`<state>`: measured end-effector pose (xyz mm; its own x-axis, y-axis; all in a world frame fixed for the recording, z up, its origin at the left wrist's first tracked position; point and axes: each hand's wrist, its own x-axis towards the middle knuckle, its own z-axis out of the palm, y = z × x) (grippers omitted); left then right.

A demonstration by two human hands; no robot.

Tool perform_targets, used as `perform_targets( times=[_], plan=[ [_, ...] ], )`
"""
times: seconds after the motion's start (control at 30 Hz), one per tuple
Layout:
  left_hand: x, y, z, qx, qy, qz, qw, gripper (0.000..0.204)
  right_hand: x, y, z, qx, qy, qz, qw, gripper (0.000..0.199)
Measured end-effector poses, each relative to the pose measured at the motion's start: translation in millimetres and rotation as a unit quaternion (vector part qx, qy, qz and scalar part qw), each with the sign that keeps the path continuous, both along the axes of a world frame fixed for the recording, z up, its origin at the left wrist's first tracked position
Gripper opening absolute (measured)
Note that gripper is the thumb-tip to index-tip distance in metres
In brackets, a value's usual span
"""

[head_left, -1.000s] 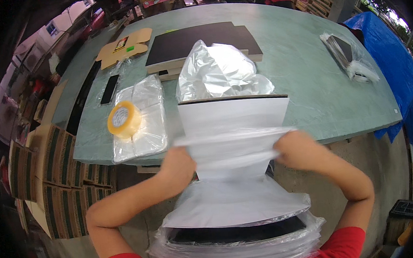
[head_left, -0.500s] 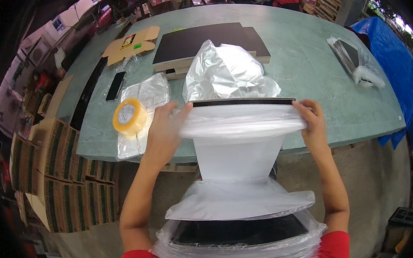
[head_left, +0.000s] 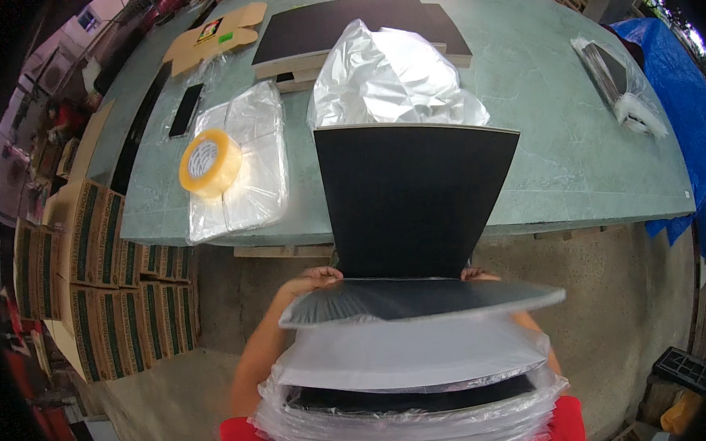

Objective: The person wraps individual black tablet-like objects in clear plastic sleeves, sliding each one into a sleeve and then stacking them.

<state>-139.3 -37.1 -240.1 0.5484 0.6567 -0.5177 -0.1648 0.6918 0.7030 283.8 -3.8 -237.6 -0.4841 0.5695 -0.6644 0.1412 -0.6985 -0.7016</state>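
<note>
The person's left hand [head_left: 312, 281] shows only as knuckles and bent fingers at the lower left corner of a black panel [head_left: 412, 197], curled against that corner. Whether the fingers actually pinch the panel cannot be told, since the tips are hidden behind a thin grey sheet [head_left: 422, 299]. The right hand [head_left: 476, 273] shows even less: a few fingertips at the panel's lower right corner, their grip hidden too.

The black panel rises straight up from between the two hands, its top edge over the near rim of the green table [head_left: 551, 152]. The grey sheet lies flat just below the fingers, and under it sits a stack of plastic-wrapped panels [head_left: 413, 403] close to the person's red shirt.

Beyond the fingertips, behind the panel's top edge, a crumpled clear bag [head_left: 393, 76] lies on the table. Up and to the left of the left hand rests a yellow tape roll [head_left: 210, 162] on a flat clear bag [head_left: 248, 162]. Far to the left of that hand stand stacked cardboard boxes [head_left: 89, 261].
</note>
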Motion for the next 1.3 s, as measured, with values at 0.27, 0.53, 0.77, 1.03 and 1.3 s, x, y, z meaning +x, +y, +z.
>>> perform_targets(
  times=[0.27,0.53,0.77,1.03,1.3],
  plan=[
    [32,18,210,0.322,0.309,-0.104,0.889,0.016,-9,32,185,0.261,-0.003,0.051,0.964,0.028],
    [93,-1,144,0.322,0.276,-0.383,0.821,0.036,-88,-11,125,0.233,0.158,0.457,0.844,0.061],
    [133,115,266,0.657,0.308,-0.142,0.673,0.019,-70,-3,89,0.185,0.109,0.442,0.871,0.061],
    [175,279,235,0.757,0.568,-0.125,0.297,0.023,-80,-4,81,0.216,0.102,0.418,0.877,0.064],
    [156,295,226,0.746,0.553,-0.008,0.37,0.013,-80,1,94,0.18,0.1,0.405,0.891,0.062]
  ],
)
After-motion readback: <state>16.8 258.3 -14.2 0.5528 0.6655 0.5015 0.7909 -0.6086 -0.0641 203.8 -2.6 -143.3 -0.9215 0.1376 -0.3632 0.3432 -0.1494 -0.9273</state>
